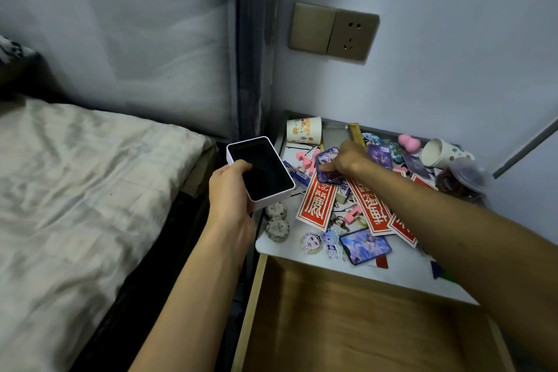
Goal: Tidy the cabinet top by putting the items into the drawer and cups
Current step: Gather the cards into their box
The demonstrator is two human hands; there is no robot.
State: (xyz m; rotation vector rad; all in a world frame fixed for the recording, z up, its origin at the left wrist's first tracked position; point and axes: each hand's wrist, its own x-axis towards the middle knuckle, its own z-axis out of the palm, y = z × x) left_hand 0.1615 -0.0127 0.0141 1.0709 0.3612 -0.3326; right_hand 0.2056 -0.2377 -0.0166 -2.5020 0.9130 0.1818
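My left hand (231,190) holds a white box with a black inside (261,170) just off the cabinet's left edge. My right hand (347,160) reaches across the cluttered white cabinet top (401,272) and pinches a purple picture card (326,160). Red paper strips (317,204) lie spread under my right forearm. A printed paper cup (303,130) stands upside down at the back left. A second paper cup (440,152) lies on its side at the back right. The wooden drawer (347,320) below stands pulled out with nothing visible in it.
More cards (367,246), acrylic figure charms (321,241), pink clips (302,157), a blue pen (297,174), two round patterned pieces (276,220), a pink sponge (407,140) and a clear lid (466,174) litter the top. A bed (81,178) lies left; a wall socket (351,35) sits above.
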